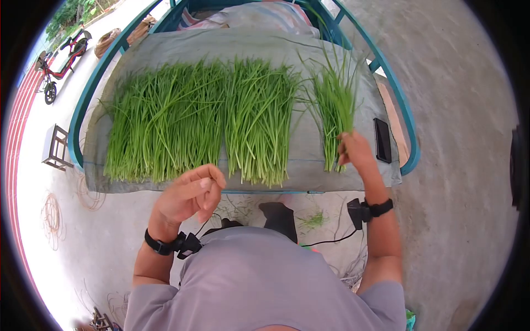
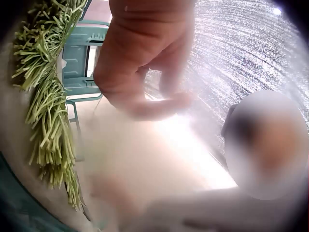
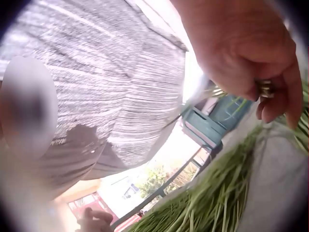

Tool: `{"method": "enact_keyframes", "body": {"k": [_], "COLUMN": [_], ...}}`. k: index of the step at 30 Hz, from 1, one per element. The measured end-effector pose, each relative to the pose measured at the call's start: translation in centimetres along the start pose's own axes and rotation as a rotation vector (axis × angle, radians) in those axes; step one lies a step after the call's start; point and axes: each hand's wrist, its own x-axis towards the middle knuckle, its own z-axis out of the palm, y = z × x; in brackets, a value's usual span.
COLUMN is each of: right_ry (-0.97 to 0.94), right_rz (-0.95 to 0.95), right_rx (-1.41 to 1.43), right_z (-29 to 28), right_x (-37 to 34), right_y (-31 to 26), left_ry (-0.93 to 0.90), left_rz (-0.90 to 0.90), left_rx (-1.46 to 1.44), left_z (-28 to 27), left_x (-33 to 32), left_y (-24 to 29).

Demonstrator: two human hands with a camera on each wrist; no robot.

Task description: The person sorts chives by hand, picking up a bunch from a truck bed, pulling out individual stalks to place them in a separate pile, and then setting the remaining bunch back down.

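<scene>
My right hand (image 1: 355, 149) grips a bunch of chives (image 1: 345, 96) near its stem ends. In the right wrist view, pale cut ends (image 3: 265, 88) poke out between the curled fingers. The held bunch overlaps a small pile of chives (image 1: 327, 118) on the grey cloth (image 1: 306, 160). My left hand (image 1: 192, 193) hangs in front of the cloth's near edge, fingers loosely bent and holding nothing. Close by lie two wide piles of chives, one at the left (image 1: 165, 121) and one in the middle (image 1: 259, 121), stem ends toward me.
A black phone (image 1: 382, 140) lies on the cloth at the right. The cart's teal rail (image 1: 406, 116) curves around the cloth. Behind is a striped sack (image 1: 259, 16). A stool (image 1: 56, 146) and a red scooter (image 1: 63, 63) stand at the left. Green scraps (image 1: 313, 220) litter the floor.
</scene>
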Motion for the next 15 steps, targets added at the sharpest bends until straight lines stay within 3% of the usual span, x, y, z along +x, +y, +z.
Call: {"method": "enact_keyframes", "body": {"k": [3,6,10,13,15], "right_ry": [-0.099,0.009,-0.039,-0.030,-0.026], "right_rz": [0.266,0.235,0.235,0.197,0.183], "right_rx": [-0.091,-0.054,-0.079,-0.189,-0.230], "right_z": [1.5,1.8,1.6,2.1,2.2], "right_x": [1.4,1.3,0.5,-0.6,-0.8], "right_y": [3.1,4.0,2.6,2.2,2.2], "left_ry": [0.188,0.288,0.351,0.439,0.556], "left_rz": [-0.084,-0.119,-0.076,-0.013,0.136], "left_rx": [0.239,0.392,0.474,0.560,0.765], "left_z": [0.0,0.3,-0.1,0.0,-0.7], "left_x": [0.5,0.7,0.8,0.8,1.1], "left_y": [-0.9,-1.2,-1.1,-0.9,-1.4]}}
